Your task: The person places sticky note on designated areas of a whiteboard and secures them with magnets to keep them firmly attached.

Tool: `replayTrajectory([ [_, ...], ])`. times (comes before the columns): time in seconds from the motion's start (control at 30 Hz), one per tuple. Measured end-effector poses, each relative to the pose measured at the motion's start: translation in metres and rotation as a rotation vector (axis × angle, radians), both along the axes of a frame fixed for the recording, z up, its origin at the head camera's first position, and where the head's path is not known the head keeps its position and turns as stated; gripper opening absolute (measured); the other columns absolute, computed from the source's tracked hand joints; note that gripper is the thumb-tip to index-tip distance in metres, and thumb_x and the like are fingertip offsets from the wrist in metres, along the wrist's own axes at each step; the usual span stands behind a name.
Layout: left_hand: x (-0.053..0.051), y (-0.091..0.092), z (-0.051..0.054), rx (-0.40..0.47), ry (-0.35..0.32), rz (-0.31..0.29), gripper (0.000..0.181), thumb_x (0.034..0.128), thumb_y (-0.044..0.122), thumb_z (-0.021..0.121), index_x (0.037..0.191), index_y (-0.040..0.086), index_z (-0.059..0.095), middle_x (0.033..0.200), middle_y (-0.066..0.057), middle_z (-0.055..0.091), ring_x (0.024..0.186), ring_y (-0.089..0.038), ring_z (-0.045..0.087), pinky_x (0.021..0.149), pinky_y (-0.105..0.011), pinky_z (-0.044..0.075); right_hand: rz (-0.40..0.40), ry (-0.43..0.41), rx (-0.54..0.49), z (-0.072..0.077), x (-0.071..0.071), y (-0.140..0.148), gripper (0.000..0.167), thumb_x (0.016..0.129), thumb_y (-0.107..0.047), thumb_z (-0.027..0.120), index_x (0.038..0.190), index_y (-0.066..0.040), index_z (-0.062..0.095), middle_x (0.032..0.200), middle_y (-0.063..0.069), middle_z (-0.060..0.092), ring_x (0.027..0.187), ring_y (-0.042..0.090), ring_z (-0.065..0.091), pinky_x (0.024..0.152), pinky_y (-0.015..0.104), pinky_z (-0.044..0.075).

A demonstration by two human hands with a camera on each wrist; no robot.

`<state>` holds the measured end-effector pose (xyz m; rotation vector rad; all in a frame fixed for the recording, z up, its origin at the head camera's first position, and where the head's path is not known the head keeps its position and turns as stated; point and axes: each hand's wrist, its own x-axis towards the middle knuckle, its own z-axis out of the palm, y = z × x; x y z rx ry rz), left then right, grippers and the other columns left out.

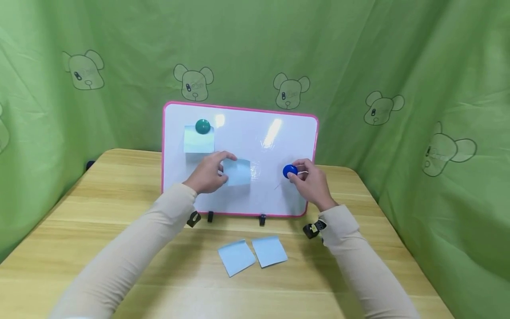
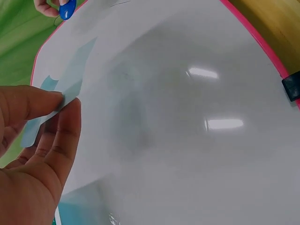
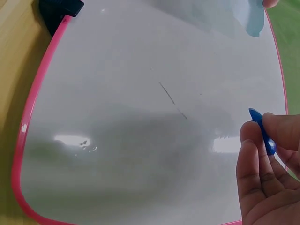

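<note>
A whiteboard (image 1: 239, 204) with a pink rim stands upright on the table. My left hand (image 1: 208, 173) pinches a light blue sticky note (image 1: 239, 173) by its left side, in front of the board's middle; the left wrist view shows thumb and fingers (image 2: 65, 136) on the paper. My right hand (image 1: 312, 181) holds a round blue magnet (image 1: 290, 171) between thumb and fingers near the board's right side. In the right wrist view the magnet (image 3: 263, 131) is seen edge-on. At the board's upper left, a green magnet (image 1: 202, 126) sits over the top of another blue note (image 1: 198, 141).
Two more blue notes, a left one (image 1: 237, 258) and a right one (image 1: 269, 251), lie on the wooden table (image 1: 179, 283) before the board. Black clips (image 1: 262, 219) grip the board's lower edge. Green curtains (image 1: 247, 44) with bear drawings hang behind and beside the table.
</note>
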<state>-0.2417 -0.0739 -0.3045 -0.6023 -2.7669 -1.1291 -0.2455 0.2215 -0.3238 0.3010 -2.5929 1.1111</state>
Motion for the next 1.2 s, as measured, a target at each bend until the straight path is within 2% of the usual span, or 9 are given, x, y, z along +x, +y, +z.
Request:
replayTrajectory([
  [0.53, -0.010, 0.006, 0.001, 0.012, 0.006, 0.013, 0.045, 0.0855, -0.002, 0.066, 0.127, 0.013, 0.056, 0.127, -0.011, 0.054, 0.100, -0.027, 0.058, 0.081, -0.037, 0.055, 0.004, -0.023, -0.047, 0.005, -0.007, -0.013, 0.034, 0.094, -0.010, 0.064, 0.125, -0.002, 0.053, 0.112, 0.018, 0.064, 0.089, 0.027, 0.066, 0.076, 0.040, 0.057],
  [1.0, -0.019, 0.016, 0.010, 0.017, 0.010, 0.027, 0.047, 0.0866, -0.001, 0.065, 0.131, 0.013, 0.055, 0.130, -0.010, 0.053, 0.102, -0.025, 0.056, 0.084, -0.037, 0.054, 0.030, 0.024, -0.070, 0.017, -0.014, -0.024, 0.031, 0.093, -0.008, 0.064, 0.122, 0.000, 0.054, 0.109, 0.018, 0.065, 0.086, 0.027, 0.068, 0.074, 0.039, 0.056],
  [1.2, -0.022, 0.018, 0.012, 0.045, 0.010, 0.027, 0.044, 0.0868, -0.001, 0.065, 0.128, 0.012, 0.056, 0.128, -0.012, 0.052, 0.103, -0.027, 0.056, 0.086, -0.039, 0.054, 0.016, 0.029, -0.082, 0.023, -0.016, -0.027, 0.032, 0.093, -0.008, 0.064, 0.123, -0.001, 0.055, 0.110, 0.018, 0.065, 0.086, 0.027, 0.068, 0.073, 0.039, 0.056],
])
